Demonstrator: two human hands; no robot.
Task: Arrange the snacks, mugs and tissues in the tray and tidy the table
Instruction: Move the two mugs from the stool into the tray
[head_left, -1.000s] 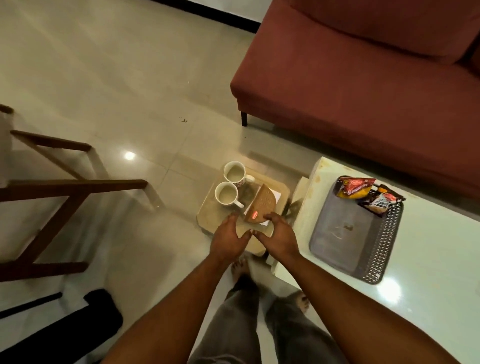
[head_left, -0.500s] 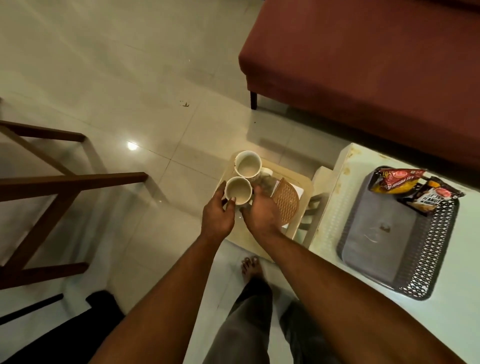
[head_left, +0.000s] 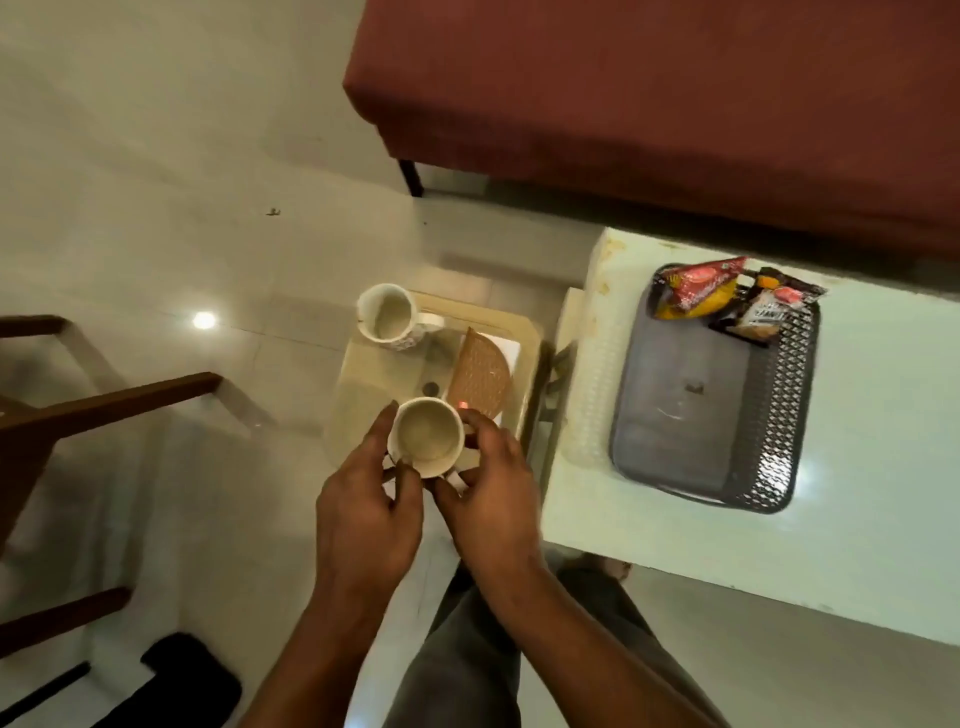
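Observation:
A cream mug (head_left: 427, 441) is lifted above the beige plastic stool (head_left: 363, 410), held between my left hand (head_left: 366, 512) and my right hand (head_left: 491, 486). A second cream mug (head_left: 388, 318) stands at the stool's far corner. A round woven brown holder (head_left: 480, 375) leans on white tissues (head_left: 506, 347) on the stool. The grey mesh tray (head_left: 675, 415) lies on the white table (head_left: 857, 493) to the right, with a red-and-yellow snack packet (head_left: 696, 288) and a dark snack packet (head_left: 766, 306) at its far end.
A dark red sofa (head_left: 649, 104) runs along the far side behind stool and table. A wooden chair frame (head_left: 98, 410) stands at the left on the pale tiled floor. A black object (head_left: 176, 686) lies at the bottom left. My legs are below.
Both hands left the woven holder, closed around the nearer mug and lifted it off the stool toward me. The view tilted further down.

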